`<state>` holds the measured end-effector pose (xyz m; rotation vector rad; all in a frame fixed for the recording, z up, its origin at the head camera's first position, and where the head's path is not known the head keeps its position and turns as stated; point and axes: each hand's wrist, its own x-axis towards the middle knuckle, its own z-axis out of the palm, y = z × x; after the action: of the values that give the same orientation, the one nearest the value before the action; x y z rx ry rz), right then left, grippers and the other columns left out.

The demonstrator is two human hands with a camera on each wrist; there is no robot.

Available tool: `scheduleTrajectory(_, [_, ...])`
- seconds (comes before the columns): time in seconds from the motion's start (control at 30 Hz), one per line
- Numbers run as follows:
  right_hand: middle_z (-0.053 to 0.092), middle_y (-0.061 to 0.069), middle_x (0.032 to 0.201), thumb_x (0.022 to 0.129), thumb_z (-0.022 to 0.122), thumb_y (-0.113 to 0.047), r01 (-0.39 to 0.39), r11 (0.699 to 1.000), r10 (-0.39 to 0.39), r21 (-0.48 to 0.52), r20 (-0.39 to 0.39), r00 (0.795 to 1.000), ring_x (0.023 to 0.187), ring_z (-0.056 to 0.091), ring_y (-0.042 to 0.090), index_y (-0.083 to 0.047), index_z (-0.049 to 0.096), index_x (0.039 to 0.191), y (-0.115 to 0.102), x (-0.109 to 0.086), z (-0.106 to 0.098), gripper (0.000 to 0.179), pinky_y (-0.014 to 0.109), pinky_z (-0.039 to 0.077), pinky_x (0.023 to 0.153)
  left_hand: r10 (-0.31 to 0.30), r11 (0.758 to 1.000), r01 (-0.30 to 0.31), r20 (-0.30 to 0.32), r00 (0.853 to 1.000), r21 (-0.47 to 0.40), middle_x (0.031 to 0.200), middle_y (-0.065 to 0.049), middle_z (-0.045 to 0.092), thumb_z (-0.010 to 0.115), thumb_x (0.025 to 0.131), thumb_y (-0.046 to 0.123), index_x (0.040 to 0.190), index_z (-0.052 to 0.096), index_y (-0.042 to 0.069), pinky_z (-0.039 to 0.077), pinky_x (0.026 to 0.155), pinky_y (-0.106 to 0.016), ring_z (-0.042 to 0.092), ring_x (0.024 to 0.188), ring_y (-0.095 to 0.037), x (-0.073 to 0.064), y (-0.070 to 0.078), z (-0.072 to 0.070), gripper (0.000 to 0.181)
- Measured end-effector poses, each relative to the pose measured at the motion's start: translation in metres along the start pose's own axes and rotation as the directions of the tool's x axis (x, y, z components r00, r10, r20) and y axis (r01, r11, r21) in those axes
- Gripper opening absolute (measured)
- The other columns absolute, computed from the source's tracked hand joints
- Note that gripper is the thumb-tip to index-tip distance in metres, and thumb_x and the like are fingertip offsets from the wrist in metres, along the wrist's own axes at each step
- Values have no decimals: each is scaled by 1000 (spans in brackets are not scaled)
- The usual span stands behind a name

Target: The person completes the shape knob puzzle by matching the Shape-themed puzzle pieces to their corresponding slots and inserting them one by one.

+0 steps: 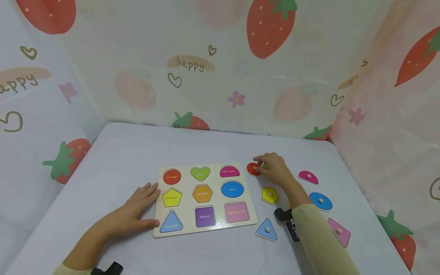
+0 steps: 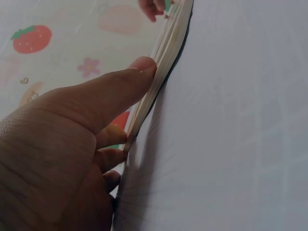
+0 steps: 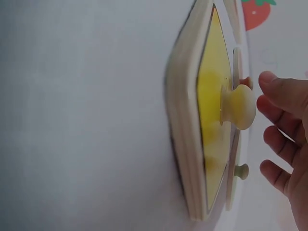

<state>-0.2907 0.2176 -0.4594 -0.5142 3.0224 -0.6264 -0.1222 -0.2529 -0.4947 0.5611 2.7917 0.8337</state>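
A wooden shape puzzle board (image 1: 216, 193) with printed, labelled shapes lies on the table. At its left edge rests my left hand (image 1: 139, 208), fingers spread and thumb on the lower corner area. The left wrist view shows that thumb against the board's pale edge (image 2: 169, 50). My right hand (image 1: 275, 170) hovers over the red circle piece (image 1: 250, 170), fingertips above it. A bit of green piece (image 1: 265, 165) peeks out beneath these fingers. In the right wrist view the loosely bent fingers are apart from the knobs, beyond the yellow pentagon piece (image 3: 211, 139).
Right of the board lie a blue triangle (image 1: 264, 230), a magenta half round (image 1: 308, 176), a blue oval (image 1: 319, 205) and a pink rectangle (image 1: 345, 236), all knobbed. The right sleeve partly covers a dark purple piece (image 1: 292, 231). Strawberry-print cloth (image 1: 223, 80) hangs around the table.
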Motion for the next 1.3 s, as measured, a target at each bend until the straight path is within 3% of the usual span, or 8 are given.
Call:
scheduleTrajectory(0.27, [71,4,111,97,73,-26,-19,1000,20,-9,43,999,115,54,27,-17,73,125,3,3,2,29,50,52,102,-2,1000,2,2,1000,1,171,-8,22,77,83,59,159,37,9,6,129,-54,7,159,-36,1,1,0,99])
scheduleTrajectory(0.8, [71,5,108,98,72,-22,-57,998,59,-22,80,995,110,55,27,-14,77,116,2,10,7,20,45,55,99,-15,1000,16,-8,1000,14,170,-6,25,77,80,63,159,39,12,12,125,-63,8,159,-35,0,1,0,101])
scheduleTrajectory(1.1, [73,5,107,97,73,-22,-62,998,63,-15,78,995,107,57,26,-14,78,113,-2,11,3,18,42,56,95,-12,1000,12,-10,1000,12,170,-6,25,76,81,63,159,39,10,9,129,-55,9,159,-35,-1,4,0,101])
scheduleTrajectory(1.3, [73,6,109,98,72,-22,-93,996,92,5,91,992,109,57,27,-13,77,114,-3,12,4,19,41,57,97,-17,1000,17,-6,1000,14,170,-7,25,77,81,61,159,38,10,10,128,-57,9,159,-35,0,4,-1,101])
